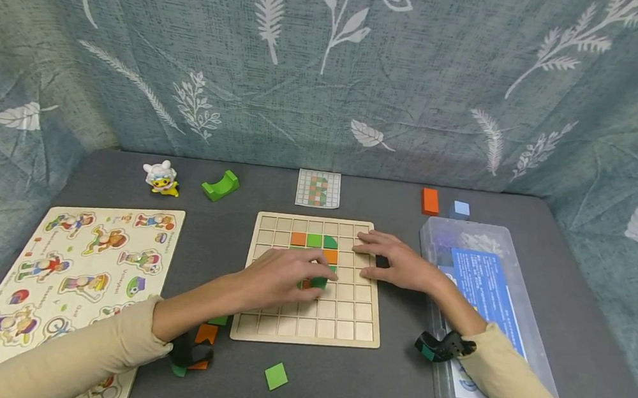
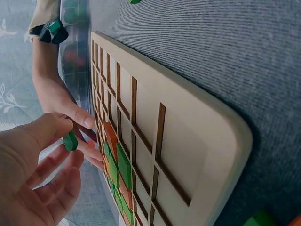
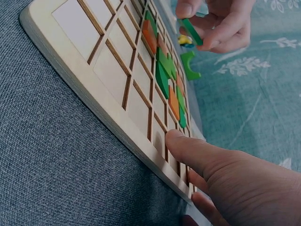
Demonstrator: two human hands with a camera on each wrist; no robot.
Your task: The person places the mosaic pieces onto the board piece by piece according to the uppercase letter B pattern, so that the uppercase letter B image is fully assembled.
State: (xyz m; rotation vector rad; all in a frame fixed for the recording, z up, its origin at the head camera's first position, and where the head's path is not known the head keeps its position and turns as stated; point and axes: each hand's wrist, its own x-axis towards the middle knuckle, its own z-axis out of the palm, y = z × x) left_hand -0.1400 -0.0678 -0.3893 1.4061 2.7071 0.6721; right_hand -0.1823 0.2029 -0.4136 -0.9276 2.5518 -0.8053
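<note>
My left hand is over the middle of the wooden grid board. It pinches a small green tile between thumb and fingers, and in the right wrist view this green tile is held above the board. Orange and green tiles sit in the grid's cells, among them an orange square, a green square and a darker green rounded piece. My left hand partly hides the tiles below these. My right hand rests with extended fingers on the board's right side.
A printed pattern card lies behind the board. To the left is a picture puzzle board; to the right, a clear plastic case. A loose green square lies in front, with orange tiles near my left sleeve.
</note>
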